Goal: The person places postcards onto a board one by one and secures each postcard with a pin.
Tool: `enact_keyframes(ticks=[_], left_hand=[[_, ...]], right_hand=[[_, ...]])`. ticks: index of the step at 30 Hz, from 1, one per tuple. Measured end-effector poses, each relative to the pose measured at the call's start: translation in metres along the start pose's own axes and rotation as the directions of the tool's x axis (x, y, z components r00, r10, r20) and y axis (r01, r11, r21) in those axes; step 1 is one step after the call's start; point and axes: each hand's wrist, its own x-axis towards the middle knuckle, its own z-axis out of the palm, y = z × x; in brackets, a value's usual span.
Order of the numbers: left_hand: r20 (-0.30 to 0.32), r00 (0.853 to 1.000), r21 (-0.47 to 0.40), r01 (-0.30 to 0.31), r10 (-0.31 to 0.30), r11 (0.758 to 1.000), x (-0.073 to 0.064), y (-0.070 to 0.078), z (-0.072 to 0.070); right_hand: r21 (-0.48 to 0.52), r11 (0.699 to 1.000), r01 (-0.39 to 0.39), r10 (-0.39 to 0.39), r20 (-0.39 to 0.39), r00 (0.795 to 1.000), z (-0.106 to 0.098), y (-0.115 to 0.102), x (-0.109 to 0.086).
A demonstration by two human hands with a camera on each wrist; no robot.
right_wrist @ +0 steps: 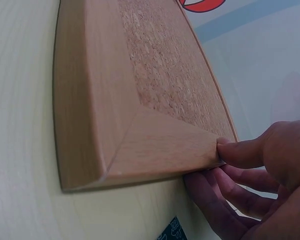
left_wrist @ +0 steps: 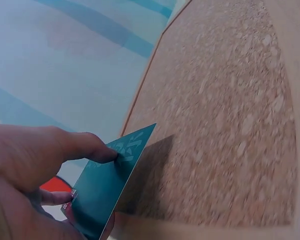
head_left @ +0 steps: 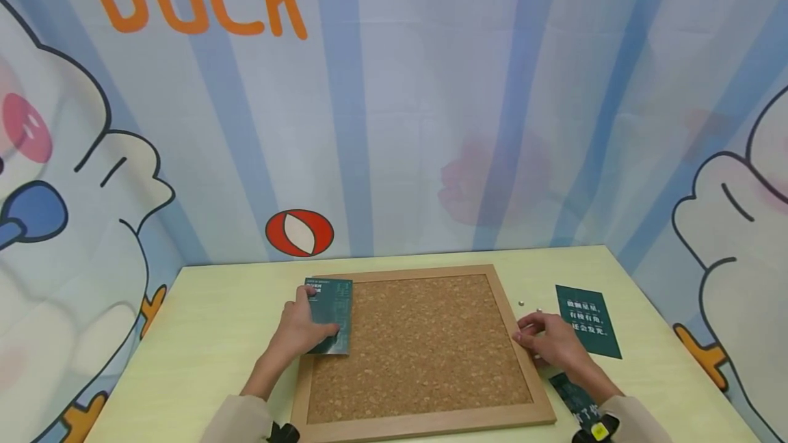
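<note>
A dark green printed card (head_left: 335, 316) hangs over the left side of a wood-framed corkboard (head_left: 425, 347). My left hand (head_left: 301, 327) holds it, the thumb spread across its face and fingers at its far edge. In the left wrist view the card (left_wrist: 107, 182) is tilted off the cork and throws a shadow on it. My right hand (head_left: 548, 340) grips the right edge of the frame. In the right wrist view its thumb (right_wrist: 245, 152) lies on the frame's upper edge while the curled fingers meet the side; their tips are partly hidden.
Two small shiny pieces, one a silvery bead-like bit (head_left: 520, 303), lie just beyond the right hand. A green card with white characters (head_left: 587, 320) lies on the pale table (head_left: 652, 388). Another dark card (head_left: 575, 398) is partly under the right wrist. A printed curtain (head_left: 406, 122) stands behind.
</note>
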Motion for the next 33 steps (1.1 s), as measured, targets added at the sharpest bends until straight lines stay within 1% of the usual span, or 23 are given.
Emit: enact_keyframes(ticks=[9,18,23,33], left_hand=[[0.009,1.0,-0.001,0.0,0.0,1.0,0.005,0.011,0.02],[0.041,0.999,0.019,0.031,-0.031,0.999,0.009,0.016,0.031],[0.035,0.998,0.046,0.041,-0.042,0.998,0.009,0.017,0.034],[0.022,1.0,0.128,0.013,-0.016,0.992,0.006,0.021,0.032]], right_hand=[[0.009,1.0,-0.003,0.003,-0.004,1.0,0.0,0.001,-0.001],[0.012,1.0,0.001,0.0,-0.004,1.0,0.001,0.0,-0.003],[0.015,1.0,0.002,-0.002,-0.005,1.0,0.0,0.0,-0.003],[0.015,1.0,0.001,-0.001,-0.011,1.0,0.001,0.002,-0.001]])
